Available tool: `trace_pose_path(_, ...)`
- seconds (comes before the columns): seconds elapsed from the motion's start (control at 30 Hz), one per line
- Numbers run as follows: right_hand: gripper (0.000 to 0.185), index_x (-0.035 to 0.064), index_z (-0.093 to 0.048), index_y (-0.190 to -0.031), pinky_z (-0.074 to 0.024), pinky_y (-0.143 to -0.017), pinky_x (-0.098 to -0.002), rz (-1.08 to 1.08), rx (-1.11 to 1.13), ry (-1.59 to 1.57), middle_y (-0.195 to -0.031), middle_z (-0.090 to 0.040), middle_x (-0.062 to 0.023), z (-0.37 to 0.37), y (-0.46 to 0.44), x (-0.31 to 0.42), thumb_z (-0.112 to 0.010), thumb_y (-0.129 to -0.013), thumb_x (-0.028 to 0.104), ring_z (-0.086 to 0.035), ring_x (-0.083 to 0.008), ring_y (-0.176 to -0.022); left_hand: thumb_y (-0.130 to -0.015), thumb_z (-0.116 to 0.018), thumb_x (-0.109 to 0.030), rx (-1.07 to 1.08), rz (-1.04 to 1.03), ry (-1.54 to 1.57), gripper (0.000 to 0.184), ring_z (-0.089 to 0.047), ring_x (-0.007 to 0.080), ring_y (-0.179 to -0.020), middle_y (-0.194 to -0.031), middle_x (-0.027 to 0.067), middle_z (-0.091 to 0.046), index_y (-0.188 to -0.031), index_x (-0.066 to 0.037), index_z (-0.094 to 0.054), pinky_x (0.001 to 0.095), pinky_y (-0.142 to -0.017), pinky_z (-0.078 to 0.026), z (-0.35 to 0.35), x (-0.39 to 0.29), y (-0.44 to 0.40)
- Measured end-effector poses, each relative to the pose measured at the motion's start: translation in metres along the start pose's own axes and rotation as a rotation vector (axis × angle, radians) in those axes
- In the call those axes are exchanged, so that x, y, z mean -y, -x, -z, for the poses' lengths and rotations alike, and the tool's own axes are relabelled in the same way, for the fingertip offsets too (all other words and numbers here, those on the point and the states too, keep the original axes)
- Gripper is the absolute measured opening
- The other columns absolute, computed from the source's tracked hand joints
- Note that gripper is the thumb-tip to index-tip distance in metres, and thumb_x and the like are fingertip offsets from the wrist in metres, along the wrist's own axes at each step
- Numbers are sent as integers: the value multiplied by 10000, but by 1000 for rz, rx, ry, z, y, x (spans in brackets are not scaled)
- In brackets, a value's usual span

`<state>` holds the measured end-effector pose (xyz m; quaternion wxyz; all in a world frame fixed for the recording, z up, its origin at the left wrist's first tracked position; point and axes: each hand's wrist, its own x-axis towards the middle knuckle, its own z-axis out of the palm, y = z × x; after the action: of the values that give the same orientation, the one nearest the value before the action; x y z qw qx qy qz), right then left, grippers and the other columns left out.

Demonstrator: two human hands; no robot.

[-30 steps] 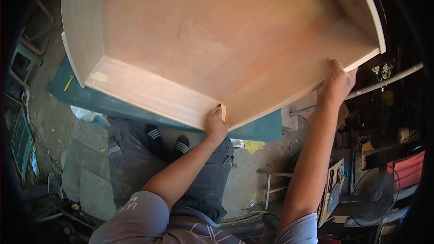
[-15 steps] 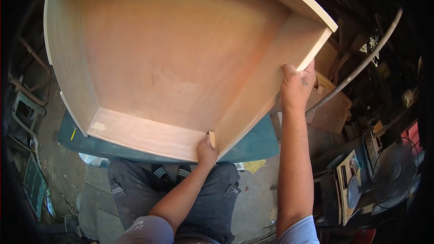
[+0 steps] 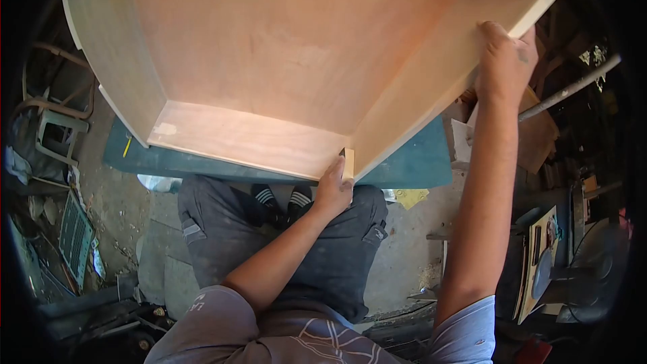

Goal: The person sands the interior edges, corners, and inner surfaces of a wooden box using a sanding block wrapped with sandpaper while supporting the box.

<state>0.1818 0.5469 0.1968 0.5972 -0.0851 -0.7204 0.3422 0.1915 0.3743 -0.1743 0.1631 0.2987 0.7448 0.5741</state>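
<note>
A large open wooden box, like a drawer or cabinet carcass with a pale brown back panel, rests tilted on a teal-topped table. At its near right inside corner my left hand is closed around a small wooden block with a dark face. That block is against or very close to the near board and the right side board; exact contact is hard to tell. Farther up, my right hand grips the outer edge of the right side board, thumb inside and fingers behind, mostly hidden.
A yellow tool or pen lies on the table's left end. My legs are under the near edge. To the right are a slanting pole, a fan and stacked boards; at left, a chair frame and a green slotted panel.
The view has tipped downward, so the box and both hands appear higher and farther right. My left hand with the block has shifted slightly toward me at the corner. My right hand keeps its grip.
</note>
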Motion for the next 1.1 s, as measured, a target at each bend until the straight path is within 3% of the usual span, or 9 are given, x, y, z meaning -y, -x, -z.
trace_pose_path(0.13,303,-30,-647,-1116,-504,-821,-290,-15,-20,-74,-981,-693,-71,3,-1,-5,-691,-816,-10,-641,-162,-870,-776,-803,-92,185,49,-112,1034,-251,464,-1535,-1629,362,-227,-1571,132,-181,437,-1261,-272,14,-43,11)
trace_pose_path(0.23,313,-27,-673,-1127,-519,-846,-299,-48,-42,-77,-1013,-704,-76,5,0,0,-721,-819,-53,-662,-188,-911,-761,-737,-16,109,-58,-283,988,-258,482,-1520,-1621,368,-224,-1569,129,-188,449,-1255,-283,-2,-30,15)
trace_pose_path(0.37,305,-17,-694,-1108,-528,-861,-315,-22,-35,88,-1031,-703,-76,15,-12,-5,-758,-811,-27,-668,-201,-923,-757,-638,36,-7,-34,-78,883,-381,477,-1459,-1559,337,-379,-1565,89,-286,452,-1236,-315,53,-18,20)
trace_pose_path(0.5,323,-16,-705,-1102,-529,-873,-327,42,84,249,-1033,-704,-74,23,-30,-19,-801,-798,31,-663,-199,-924,-740,-605,55,-230,-199,-322,847,-456,445,-1426,-1514,308,-471,-1553,44,-367,425,-1212,-359,171,11,-10)
trace_pose_path(0.6,346,111,-762,-1156,-506,-988,-322,-1,-14,477,-1159,-733,-98,15,-33,-25,-706,-838,-14,-666,-247,-1140,-726,-585,72,-150,-204,-423,809,-473,438,-1402,-1462,301,-523,-1518,51,-423,425,-1205,-370,254,33,-31)
trace_pose_path(0.67,261,91,-768,-1143,-500,-975,-314,-97,-106,364,-1147,-723,-117,3,-30,-22,-729,-884,88,-664,-223,-1139,-719,-575,71,-105,-208,-434,813,-486,440,-1395,-1455,299,-538,-1520,37,-435,421,-1202,-373,291,37,-40)
trace_pose_path(0.8,279,36,-758,-1131,-498,-953,-304,18,33,372,-1136,-717,-108,11,-47,-42,-762,-890,175,-670,-191,-1091,-695,-568,60,46,-150,-382,828,-514,450,-1376,-1430,302,-575,-1516,-2,-476,414,-1196,-375,323,31,-50)
trace_pose_path(0.9,264,9,-766,-1090,-491,-965,-305,-119,-53,268,-1149,-716,-104,3,-51,-45,-751,-895,185,-671,-194,-1091,-690,-571,52,89,-120,-422,819,-530,445,-1364,-1413,302,-592,-1504,-7,-498,409,-1194,-379,325,27,-54)
trace_pose_path(1.1,297,-20,-720,-1110,-518,-898,-300,-119,-13,111,-1077,-726,-73,-6,-61,-56,-783,-833,67,-677,-181,-984,-683,-563,69,127,-216,-631,788,-580,434,-1291,-1365,277,-631,-1465,-25,-547,416,-1148,-430,340,33,-68)
